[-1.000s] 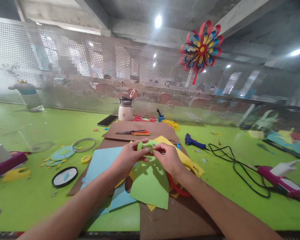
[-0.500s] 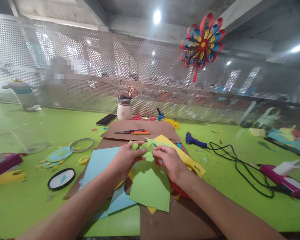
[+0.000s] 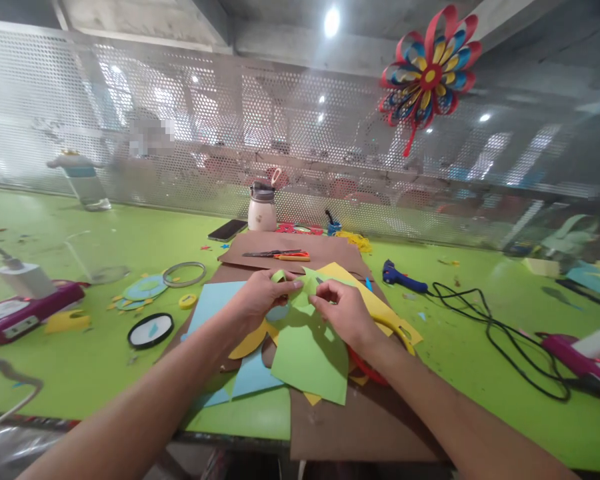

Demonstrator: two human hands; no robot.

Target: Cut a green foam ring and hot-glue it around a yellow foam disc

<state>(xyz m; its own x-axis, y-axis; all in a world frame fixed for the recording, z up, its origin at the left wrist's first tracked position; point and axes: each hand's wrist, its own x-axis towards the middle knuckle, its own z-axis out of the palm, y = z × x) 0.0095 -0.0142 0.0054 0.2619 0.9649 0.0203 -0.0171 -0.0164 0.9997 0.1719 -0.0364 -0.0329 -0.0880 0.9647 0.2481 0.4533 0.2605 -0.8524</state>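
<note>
Green paper strip (image 3: 291,288) sat pinched between both hands at frame centre, just above the green sheet (image 3: 310,357). Left hand (image 3: 260,297) fingers were clamped on the strip's looped end; right hand (image 3: 343,310) fingers were clamped on its other end. A second earlier the strip was a round loop held between the hands; by now it was pulled flatter and more crumpled, and the head had swung left, so the bottle (image 3: 262,208) and paper flower (image 3: 430,70) slid right in frame. Judged: shaping of the strip was ongoing, not finished. Counts: two hands, one green sheet, one blue sheet (image 3: 207,303), one yellow sheet (image 3: 365,297), one pair of scissors (image 3: 277,254), one glue gun (image 3: 403,278), one phone (image 3: 228,229), all on the green counter (image 3: 105,373).
</note>
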